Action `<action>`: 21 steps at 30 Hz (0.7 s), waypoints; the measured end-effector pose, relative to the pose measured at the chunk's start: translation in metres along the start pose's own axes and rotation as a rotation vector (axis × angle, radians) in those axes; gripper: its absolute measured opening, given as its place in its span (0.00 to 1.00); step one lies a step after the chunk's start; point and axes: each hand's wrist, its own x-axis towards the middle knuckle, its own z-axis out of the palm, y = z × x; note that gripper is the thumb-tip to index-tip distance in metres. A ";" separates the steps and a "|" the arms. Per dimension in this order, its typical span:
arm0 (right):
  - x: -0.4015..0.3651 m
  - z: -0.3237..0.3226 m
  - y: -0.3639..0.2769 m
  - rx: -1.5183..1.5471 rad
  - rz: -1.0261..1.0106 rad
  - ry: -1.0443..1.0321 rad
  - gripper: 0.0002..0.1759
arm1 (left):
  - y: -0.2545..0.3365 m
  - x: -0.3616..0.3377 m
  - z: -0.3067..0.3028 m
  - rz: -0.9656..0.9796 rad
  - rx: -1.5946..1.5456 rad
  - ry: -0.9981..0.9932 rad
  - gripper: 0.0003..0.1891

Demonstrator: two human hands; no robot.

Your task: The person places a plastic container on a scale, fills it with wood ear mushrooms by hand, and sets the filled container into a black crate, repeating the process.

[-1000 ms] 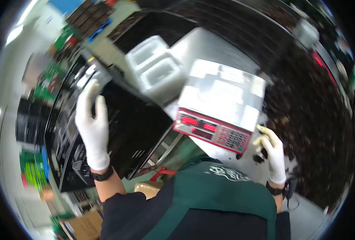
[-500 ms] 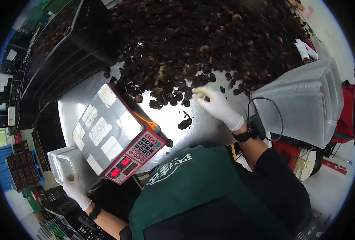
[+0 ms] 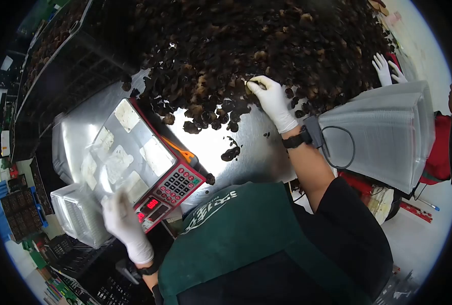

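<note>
My left hand, white-gloved and motion-blurred, is closed on the edge of a clear plastic container, which is smeared over the left part of the red-framed scale. Red digits glow on the scale's display. My right hand, also white-gloved, is at the near edge of a large pile of dark, curled dried pieces. Its thumb and fingers are pinched together; what lies between them is too small to make out. A few loose dark pieces lie on the metal table.
Nested clear containers stand left of the scale. A black crate is at the upper left, an orange-handled tool behind the scale. Stacked clear plastic sheets or lids and a black cable are at right. Another person's gloved hands show beyond.
My left hand has left the nested containers and moved right to the scale, with a clear container. My right hand has moved up to the pile, its fingers now pinched.
</note>
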 end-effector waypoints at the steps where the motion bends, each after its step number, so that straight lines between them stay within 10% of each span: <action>1: 0.002 -0.001 -0.007 0.202 0.153 -0.043 0.11 | 0.014 0.002 0.011 0.030 0.015 -0.075 0.10; 7: 0.002 -0.006 -0.042 0.555 0.440 -0.132 0.13 | 0.041 0.004 0.035 0.071 -0.129 -0.205 0.13; 11: 0.036 0.019 -0.023 0.035 0.038 -0.110 0.12 | 0.040 0.006 0.035 0.052 -0.159 -0.240 0.14; 15: 0.027 0.049 -0.043 -0.775 -0.454 -0.238 0.36 | 0.047 0.008 0.029 -0.001 -0.197 -0.286 0.16; 21: 0.063 0.058 -0.019 -0.605 -0.438 -0.175 0.10 | 0.046 0.004 0.015 -0.029 -0.217 -0.223 0.21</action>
